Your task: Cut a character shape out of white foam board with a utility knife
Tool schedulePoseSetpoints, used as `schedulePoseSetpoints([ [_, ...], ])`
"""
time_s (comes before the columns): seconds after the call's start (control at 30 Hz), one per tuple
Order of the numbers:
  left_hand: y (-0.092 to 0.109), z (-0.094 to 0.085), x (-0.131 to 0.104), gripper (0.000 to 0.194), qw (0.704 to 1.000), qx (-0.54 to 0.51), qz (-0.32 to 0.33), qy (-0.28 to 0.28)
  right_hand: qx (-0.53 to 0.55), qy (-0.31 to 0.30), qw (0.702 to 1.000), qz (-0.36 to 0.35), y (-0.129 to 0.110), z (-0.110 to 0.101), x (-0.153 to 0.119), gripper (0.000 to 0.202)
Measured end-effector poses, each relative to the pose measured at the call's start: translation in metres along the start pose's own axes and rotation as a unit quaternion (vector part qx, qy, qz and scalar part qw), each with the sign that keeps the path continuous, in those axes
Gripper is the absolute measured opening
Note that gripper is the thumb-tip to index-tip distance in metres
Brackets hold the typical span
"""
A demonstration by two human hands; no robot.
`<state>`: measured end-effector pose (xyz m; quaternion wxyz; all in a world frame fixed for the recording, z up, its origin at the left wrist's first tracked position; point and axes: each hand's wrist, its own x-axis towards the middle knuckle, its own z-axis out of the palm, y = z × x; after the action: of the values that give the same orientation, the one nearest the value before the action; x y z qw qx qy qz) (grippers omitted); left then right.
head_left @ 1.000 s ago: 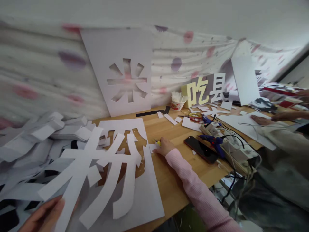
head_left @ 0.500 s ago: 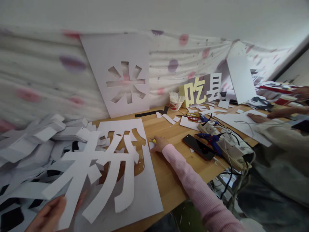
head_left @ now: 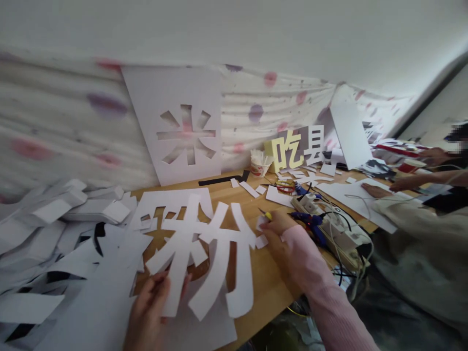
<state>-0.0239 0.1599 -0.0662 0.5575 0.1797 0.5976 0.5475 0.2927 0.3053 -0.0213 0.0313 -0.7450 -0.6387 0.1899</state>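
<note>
A large white cut-out character (head_left: 215, 234) is raised above the wooden table, tilted over a white sheet (head_left: 208, 321) with openings cut in it. My left hand (head_left: 151, 302) grips its lower left stroke between thumb and fingers. Past its right edge, my right hand (head_left: 276, 224) is low over the table, closed around a small yellow tool (head_left: 268, 215) with a thin pointed tip. Small white scraps (head_left: 262, 241) lie beside that hand.
White offcuts (head_left: 54, 209) are heaped at the left. A board (head_left: 146, 87) with a cut-out leans at the back, near a cup (head_left: 259, 163) and yellow character (head_left: 288, 148). Rightward are glue guns (head_left: 310, 222), a power strip (head_left: 338, 234) and another person's hands (head_left: 376, 190).
My left hand has carried the cut-out character to the right. My right hand has also moved right, with the yellow tool, and now covers the phone's place. The view has shifted slightly.
</note>
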Motion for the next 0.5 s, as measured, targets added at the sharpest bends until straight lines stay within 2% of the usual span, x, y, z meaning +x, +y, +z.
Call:
schedulePoseSetpoints([
  [0.07, -0.015, 0.028, -0.004, 0.066, 0.999, 0.029, -0.005, -0.038, 0.008, 0.021, 1.000, -0.014, 0.011, -0.023, -0.013, 0.018],
  [0.13, -0.029, 0.047, -0.009, 0.069, 0.992, 0.068, -0.030, -0.103, 0.018, 0.021, 0.999, -0.029, 0.013, -0.042, -0.025, 0.027],
  [0.2, -0.038, 0.054, -0.013, 0.072, 0.969, 0.139, -0.056, -0.194, 0.025, -0.004, 0.997, -0.068, 0.005, -0.052, -0.029, 0.030],
  [0.27, -0.038, 0.050, -0.016, 0.067, 0.922, 0.277, -0.030, -0.269, 0.015, -0.042, 0.988, -0.146, -0.013, -0.052, -0.024, 0.029],
  [0.33, -0.029, 0.039, -0.016, 0.056, 0.855, 0.438, 0.040, -0.277, -0.014, -0.062, 0.976, -0.207, -0.037, -0.042, -0.009, 0.028],
  [0.4, -0.014, 0.029, -0.013, 0.051, 0.802, 0.537, 0.099, -0.241, -0.026, -0.075, 0.971, -0.224, -0.067, -0.027, 0.008, 0.025],
  [0.5, 0.010, 0.025, -0.004, 0.045, 0.789, 0.553, 0.163, -0.209, -0.041, -0.100, 0.966, -0.236, -0.104, -0.006, 0.030, 0.023],
])
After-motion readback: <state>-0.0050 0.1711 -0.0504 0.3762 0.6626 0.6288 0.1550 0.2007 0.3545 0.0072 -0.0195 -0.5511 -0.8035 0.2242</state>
